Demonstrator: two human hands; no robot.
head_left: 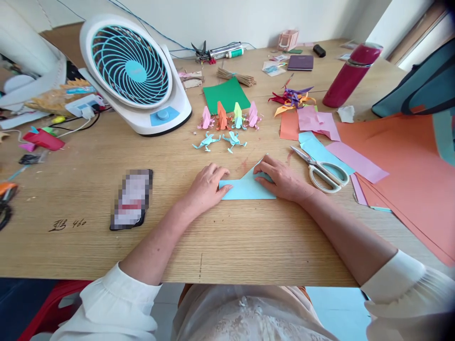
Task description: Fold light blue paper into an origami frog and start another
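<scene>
A light blue sheet of paper (245, 189), folded so that one part rises to a point at its upper right, lies on the wooden table. My left hand (209, 187) is at its left end, thumb on the paper and fingers curved behind the edge. Over the right part rests my right hand (279, 177), its fingers bent and holding the raised flap. Just behind the paper are two blue folded figures (232, 139) and a row of several pink, orange and green ones (222, 117).
Scissors (327, 175) lie right of my right hand, beside coloured paper sheets (401, 175). A phone (131, 201) is at the left. Farther back stand a fan (131, 71) and a red bottle (350, 78). A green sheet (227, 94) lies behind the figures.
</scene>
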